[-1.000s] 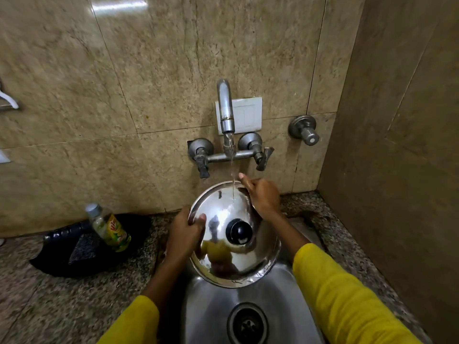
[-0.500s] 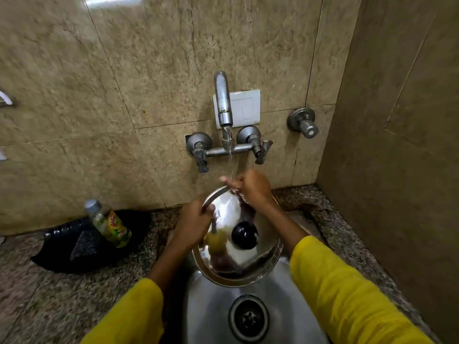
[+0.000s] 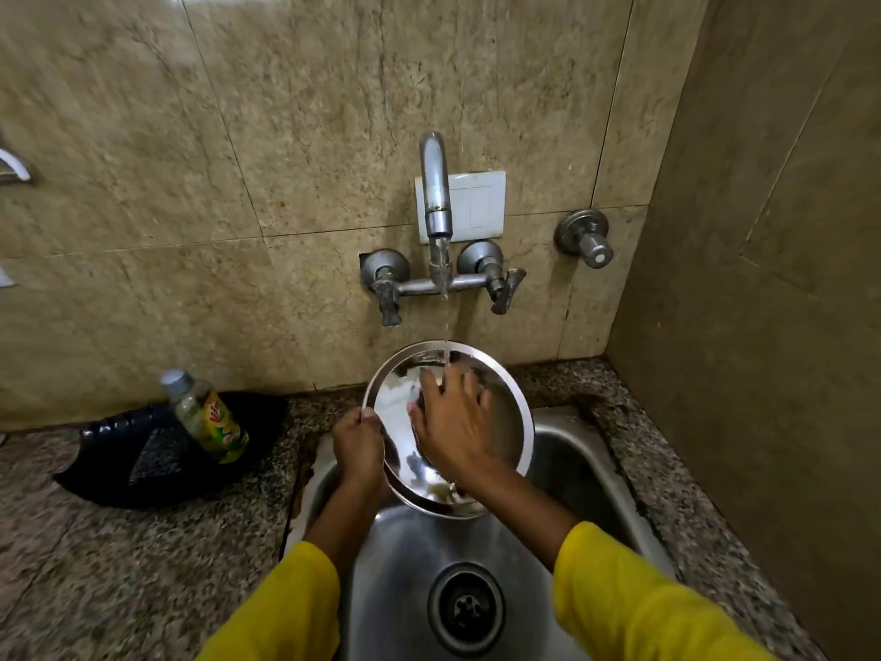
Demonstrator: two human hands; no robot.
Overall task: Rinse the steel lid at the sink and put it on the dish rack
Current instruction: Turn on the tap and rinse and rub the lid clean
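Observation:
The round steel lid (image 3: 505,407) is held tilted over the steel sink (image 3: 586,474), its shiny face turned toward me. My left hand (image 3: 358,446) grips its left rim. My right hand (image 3: 457,422) lies flat on the lid's face with fingers spread, covering the black knob. A thin stream of water falls from the tap (image 3: 435,183) onto the lid's top edge and my right fingers. No dish rack is in view.
A small bottle with a yellow-green label (image 3: 207,415) leans on a black bag (image 3: 119,465) on the granite counter (image 3: 119,565) to the left. A second valve (image 3: 584,238) sticks out of the tiled wall at right. The side wall stands close on the right.
My right hand has moved from the lid's top rim down onto its face, hiding the knob. The lid has tilted more upright under the stream.

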